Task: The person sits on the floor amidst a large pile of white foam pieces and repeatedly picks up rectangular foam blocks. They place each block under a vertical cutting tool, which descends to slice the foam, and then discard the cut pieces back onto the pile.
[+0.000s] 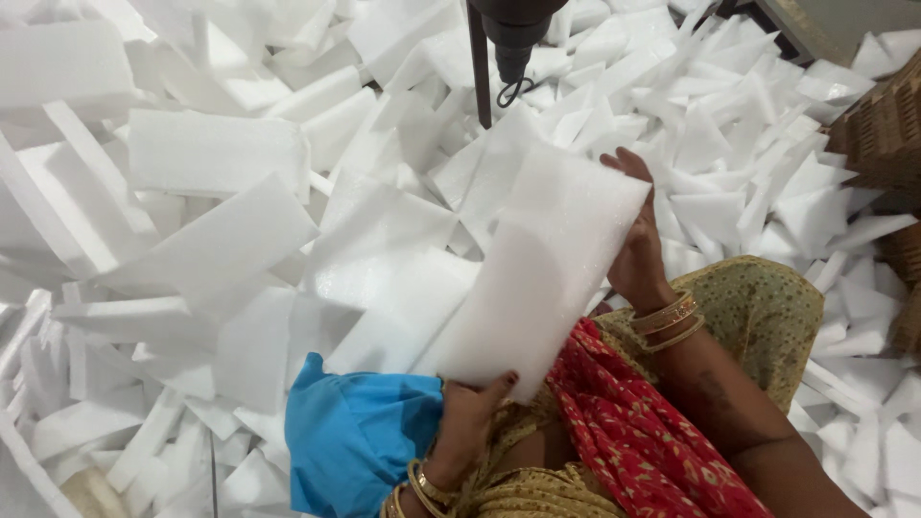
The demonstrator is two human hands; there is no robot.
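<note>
Foam sheet (542, 273): white, matt, finely pebbled. Foam offcuts (221, 153): same matt white. Bangles (667, 317): glossy gold metal. Blue cloth (355, 432): smooth, matt. Drill chuck (513, 38): dark metal.

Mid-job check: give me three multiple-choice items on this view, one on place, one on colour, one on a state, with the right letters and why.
1. Where is the drill-like tool?
A. top centre, above the foam sheet
B. bottom left
C. in the right hand

2. What colour is the cloth by the left hand?
A. green
B. blue
C. black

3. How is the white foam sheet held?
A. lying loose on the pile
B. by one hand only
C. by both hands

Answers: 1 A, it hangs at the top edge. 2 B, bright blue fabric. 3 C, the left hand grips the bottom edge and the right hand the far edge.
</note>
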